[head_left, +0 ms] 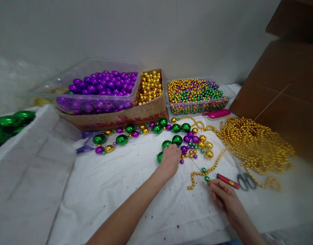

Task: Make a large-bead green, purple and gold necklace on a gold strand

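My left hand (170,160) reaches onto a white cloth (115,183), fingers curled over loose beads, touching large green beads (171,141) beside small purple beads (189,139) and gold beads (206,145). What it grips, if anything, is hidden. My right hand (223,195) rests lower right, fingers pinched near a small green bead (207,178) at the end of a thin gold bead string (204,172). A strung row of green, purple and gold beads (136,133) curves across the cloth's far edge.
A clear bin of purple balls (100,89) sits on a cardboard box with gold balls (149,86). A tray of mixed small beads (194,93), a pink tool (217,114), a gold bead pile (256,144), scissors (245,180), a red lighter (228,181) and cardboard boxes (281,95) lie right. Green balls (8,124) sit left.
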`<move>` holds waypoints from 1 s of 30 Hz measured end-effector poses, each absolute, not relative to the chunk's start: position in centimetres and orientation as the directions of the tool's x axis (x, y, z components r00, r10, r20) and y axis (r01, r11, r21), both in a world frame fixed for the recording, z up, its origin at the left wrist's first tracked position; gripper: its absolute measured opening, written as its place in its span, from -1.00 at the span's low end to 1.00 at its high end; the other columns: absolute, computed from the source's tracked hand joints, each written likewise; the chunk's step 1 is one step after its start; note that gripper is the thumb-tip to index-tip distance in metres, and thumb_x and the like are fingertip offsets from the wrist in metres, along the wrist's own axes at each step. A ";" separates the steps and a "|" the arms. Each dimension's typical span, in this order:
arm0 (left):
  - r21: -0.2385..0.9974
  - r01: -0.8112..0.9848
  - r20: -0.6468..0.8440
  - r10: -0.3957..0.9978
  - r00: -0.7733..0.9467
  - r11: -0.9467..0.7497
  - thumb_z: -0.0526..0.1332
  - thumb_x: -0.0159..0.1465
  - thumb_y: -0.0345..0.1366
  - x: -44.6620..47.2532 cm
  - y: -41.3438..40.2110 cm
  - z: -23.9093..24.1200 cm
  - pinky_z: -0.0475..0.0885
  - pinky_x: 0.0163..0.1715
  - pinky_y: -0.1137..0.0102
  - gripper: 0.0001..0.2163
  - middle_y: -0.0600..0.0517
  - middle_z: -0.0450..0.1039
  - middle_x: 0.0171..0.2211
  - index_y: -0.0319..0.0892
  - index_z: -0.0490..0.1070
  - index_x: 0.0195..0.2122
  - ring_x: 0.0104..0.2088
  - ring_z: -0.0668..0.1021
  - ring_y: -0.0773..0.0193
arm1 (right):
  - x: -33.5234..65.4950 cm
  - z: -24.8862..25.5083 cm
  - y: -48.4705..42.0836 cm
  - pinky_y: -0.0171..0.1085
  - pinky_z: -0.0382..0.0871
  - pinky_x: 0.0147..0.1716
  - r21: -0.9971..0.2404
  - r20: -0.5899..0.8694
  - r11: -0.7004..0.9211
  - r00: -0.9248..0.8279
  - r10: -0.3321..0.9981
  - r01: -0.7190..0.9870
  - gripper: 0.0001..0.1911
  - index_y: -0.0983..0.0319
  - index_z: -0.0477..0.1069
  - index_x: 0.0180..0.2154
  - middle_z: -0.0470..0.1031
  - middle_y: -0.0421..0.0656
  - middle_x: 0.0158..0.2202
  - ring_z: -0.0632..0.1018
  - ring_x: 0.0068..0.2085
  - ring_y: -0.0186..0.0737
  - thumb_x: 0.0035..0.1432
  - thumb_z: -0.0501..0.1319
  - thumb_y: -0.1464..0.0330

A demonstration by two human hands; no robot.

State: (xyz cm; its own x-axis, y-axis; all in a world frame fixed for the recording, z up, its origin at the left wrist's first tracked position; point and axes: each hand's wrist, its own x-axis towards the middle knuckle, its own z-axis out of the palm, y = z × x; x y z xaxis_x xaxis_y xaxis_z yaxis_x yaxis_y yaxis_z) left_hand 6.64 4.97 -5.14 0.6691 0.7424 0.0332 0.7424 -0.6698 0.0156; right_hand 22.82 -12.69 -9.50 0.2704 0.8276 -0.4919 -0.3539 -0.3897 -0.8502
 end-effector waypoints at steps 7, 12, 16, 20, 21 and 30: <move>0.158 0.759 0.090 0.774 0.626 -0.632 0.27 0.14 -0.20 6.4 4.6 -4.2 0.25 -0.16 0.20 -0.76 -0.12 0.29 -0.20 -0.20 0.34 -0.23 -0.13 0.33 0.03 | 22.8 -9.5 -12.4 -0.45 -0.18 -0.72 -0.846 -0.499 -0.398 0.262 0.826 -0.355 -0.67 0.26 0.41 -0.32 0.26 -0.31 -0.70 0.10 -0.70 -0.53 0.01 0.29 0.13; 0.150 0.748 0.037 0.760 0.649 -0.646 0.27 0.14 -0.31 6.1 3.9 -4.7 0.21 -0.08 0.16 -0.76 -0.11 0.29 -0.15 -0.18 0.33 -0.17 -0.09 0.32 0.03 | 23.3 -9.5 -12.4 -0.45 -0.19 -0.72 -0.835 -0.499 -0.371 0.276 0.822 -0.406 -0.69 0.27 0.42 -0.32 0.27 -0.31 -0.69 0.11 -0.70 -0.53 0.00 0.31 0.16; 0.152 0.738 0.095 0.753 0.651 -0.658 0.18 0.22 -0.23 7.3 3.5 -4.3 0.26 -0.15 0.21 -0.81 -0.09 0.29 -0.19 -0.18 0.33 -0.19 -0.14 0.34 0.06 | 23.9 -9.1 -12.5 -0.46 -0.19 -0.72 -0.802 -0.507 -0.320 0.292 0.811 -0.504 -0.69 0.27 0.43 -0.32 0.26 -0.32 -0.69 0.10 -0.70 -0.55 -0.03 0.34 0.18; 0.174 0.682 0.109 0.702 0.704 -0.711 -0.01 0.31 -0.39 8.9 2.2 -5.0 0.32 -0.27 0.31 -0.86 -0.06 0.31 -0.22 -0.16 0.31 -0.20 -0.21 0.38 0.15 | 24.4 -8.5 -12.7 -0.47 -0.17 -0.72 -0.776 -0.505 -0.268 0.306 0.807 -0.571 -0.70 0.26 0.42 -0.32 0.22 -0.34 -0.70 0.08 -0.70 -0.56 -0.02 0.35 0.20; 0.174 0.675 0.095 0.694 0.714 -0.717 -0.03 0.29 -0.46 8.9 1.7 -5.5 0.33 -0.28 0.32 -0.83 -0.05 0.31 -0.20 -0.15 0.31 -0.20 -0.21 0.39 0.17 | 24.6 -8.4 -12.8 -0.47 -0.16 -0.72 -0.776 -0.496 -0.253 0.310 0.811 -0.578 -0.72 0.26 0.42 -0.32 0.21 -0.34 -0.69 0.08 -0.69 -0.56 -0.01 0.34 0.21; 0.250 0.692 0.002 0.714 0.700 -0.678 -0.03 0.30 -0.43 7.4 0.1 -6.9 0.40 -0.35 0.34 -0.81 -0.08 0.28 -0.03 -0.14 0.28 -0.12 -0.21 0.45 0.18 | 25.5 -8.9 -13.2 -0.49 -0.15 -0.71 -0.761 -0.482 -0.221 0.302 0.823 -0.610 -0.78 0.26 0.43 -0.30 0.19 -0.34 -0.65 0.08 -0.67 -0.57 0.07 0.31 0.25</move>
State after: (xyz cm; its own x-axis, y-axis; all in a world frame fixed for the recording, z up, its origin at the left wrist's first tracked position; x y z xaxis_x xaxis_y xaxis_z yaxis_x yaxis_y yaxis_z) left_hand 7.40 0.07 -6.91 0.6997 0.7144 0.0015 0.6915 -0.6778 0.2498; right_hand 25.47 -13.24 -8.90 0.3020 0.8227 -0.4816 -0.6105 -0.2211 -0.7606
